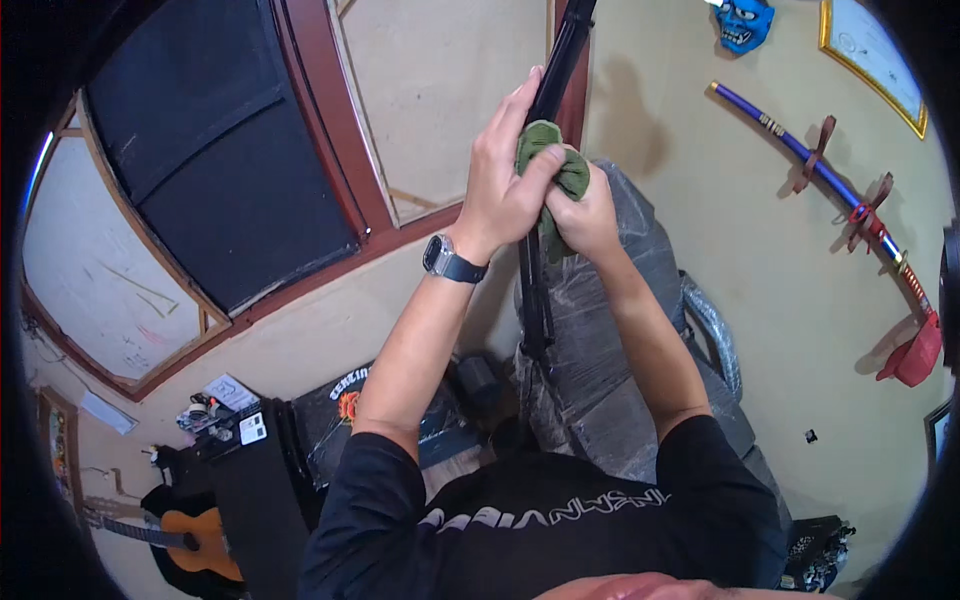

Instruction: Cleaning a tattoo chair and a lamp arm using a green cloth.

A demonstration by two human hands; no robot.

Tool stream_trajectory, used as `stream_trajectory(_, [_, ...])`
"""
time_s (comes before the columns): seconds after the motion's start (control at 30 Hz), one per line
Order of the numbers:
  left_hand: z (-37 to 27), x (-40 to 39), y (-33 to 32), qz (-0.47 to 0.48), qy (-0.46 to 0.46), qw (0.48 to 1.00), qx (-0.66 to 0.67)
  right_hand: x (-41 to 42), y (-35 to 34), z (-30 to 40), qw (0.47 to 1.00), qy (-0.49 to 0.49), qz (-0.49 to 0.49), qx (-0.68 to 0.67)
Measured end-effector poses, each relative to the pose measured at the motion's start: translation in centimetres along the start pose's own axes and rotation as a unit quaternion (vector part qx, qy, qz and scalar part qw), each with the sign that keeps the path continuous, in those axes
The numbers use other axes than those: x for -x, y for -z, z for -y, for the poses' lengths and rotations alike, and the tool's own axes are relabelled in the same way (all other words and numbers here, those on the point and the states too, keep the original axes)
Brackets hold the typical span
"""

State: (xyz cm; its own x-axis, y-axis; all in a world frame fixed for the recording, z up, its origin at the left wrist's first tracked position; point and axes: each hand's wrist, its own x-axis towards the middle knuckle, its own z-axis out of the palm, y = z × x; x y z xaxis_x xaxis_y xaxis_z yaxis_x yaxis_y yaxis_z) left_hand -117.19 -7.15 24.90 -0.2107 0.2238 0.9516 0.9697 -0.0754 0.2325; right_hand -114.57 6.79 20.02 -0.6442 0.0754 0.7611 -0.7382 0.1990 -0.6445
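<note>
A long black pole-like object (534, 289), perhaps a stand or a tube, runs steeply from the top edge down to a narrower lower end. My left hand (510, 169), with a watch (442, 257) at its wrist, lies along the left side of it, thumb over a green cloth (540, 142). My right hand (589, 210) is closed on the bunched cloth against the black object, just below and right of my left hand. The cloth hides part of the black object, and part of it hangs below my hands. The object's upper end is out of view.
Behind the black object stand large things wrapped in plastic film (622, 360). A blue-sheathed sword (817, 166), a blue mask (742, 26) and a red cap (915, 352) hang on the right wall. At lower left are a dark cabinet (251, 495) and an acoustic guitar (206, 540).
</note>
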Motion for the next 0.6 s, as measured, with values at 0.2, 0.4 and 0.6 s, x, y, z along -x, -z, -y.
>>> stream_trajectory(0.2, [1.7,3.2,0.3,-0.027,0.071,0.997,0.000,5.0,-0.7,-3.2,0.996,-0.093,-0.015,-0.002])
stream_trajectory(0.4, [3.0,3.7,0.9,-0.053,0.108,0.992,-0.028,12.5,-1.2,-5.0,0.983,-0.176,0.003,-0.056])
stream_trajectory(0.6, [2.4,-0.9,0.5,-0.050,0.047,0.995,-0.065,14.6,0.2,-4.3,0.983,-0.184,0.011,-0.002])
